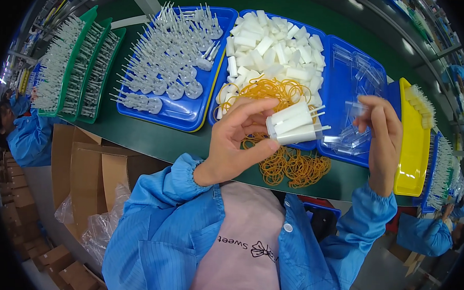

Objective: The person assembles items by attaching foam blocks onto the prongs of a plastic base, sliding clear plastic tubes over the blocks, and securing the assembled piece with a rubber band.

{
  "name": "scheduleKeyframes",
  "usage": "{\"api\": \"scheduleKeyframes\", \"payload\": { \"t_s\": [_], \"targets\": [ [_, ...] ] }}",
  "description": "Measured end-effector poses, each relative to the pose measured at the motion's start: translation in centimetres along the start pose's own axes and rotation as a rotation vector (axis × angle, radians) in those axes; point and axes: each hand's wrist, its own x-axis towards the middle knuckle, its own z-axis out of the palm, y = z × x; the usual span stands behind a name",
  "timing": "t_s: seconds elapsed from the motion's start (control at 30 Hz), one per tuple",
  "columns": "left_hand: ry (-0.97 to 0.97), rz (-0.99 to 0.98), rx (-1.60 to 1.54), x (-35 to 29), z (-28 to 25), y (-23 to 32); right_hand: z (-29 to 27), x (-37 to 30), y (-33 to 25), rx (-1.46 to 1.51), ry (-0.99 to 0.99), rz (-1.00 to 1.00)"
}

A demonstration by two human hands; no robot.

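My left hand (237, 137) is closed around the round base of a white pronged part (273, 127). White foam blocks (291, 116) sit among its prongs, whose thin tips stick out to the right. A clear plastic piece seems to lie along its lower side. Over the tray of clear plastic pieces (347, 143), my right hand (382, 134) pinches one clear plastic piece (354, 109) between thumb and fingers. A tangle of orange rubber bands (294, 166) lies below the held part, with more bands on the foam blocks behind it.
A blue tray (178, 113) of white pronged parts stands left, beside green trays (67, 86) of similar parts. Loose foam blocks (274, 47) heap in the middle tray. A yellow tray (412, 167) is at right. Cardboard boxes (91, 172) stand below left; other people (27, 139) sit at both sides.
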Motion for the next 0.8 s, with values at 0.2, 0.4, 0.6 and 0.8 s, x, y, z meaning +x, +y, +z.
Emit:
{"api": "scheduleKeyframes", "payload": {
  "t_s": [0.2, 0.4, 0.6, 0.8],
  "targets": [
    [-0.026, 0.179, 0.343, -0.3, 0.3, 0.8, 2.6, -3.0, -2.2, 0.205, 0.173, -0.173],
    [-0.095, 0.116, 0.241, -0.8, 0.2, 1.4, 2.0, -2.9, -1.4, 0.127, 0.035, -0.315],
    [-0.111, 0.031, 0.057, -0.4, 0.7, 1.8, 2.9, -3.6, -2.1, 0.005, 0.014, -0.360],
    [-0.205, -0.031, 0.178, -0.7, 0.4, 2.6, 2.7, -3.8, -1.6, 0.017, -0.018, -0.448]
  ]
}}
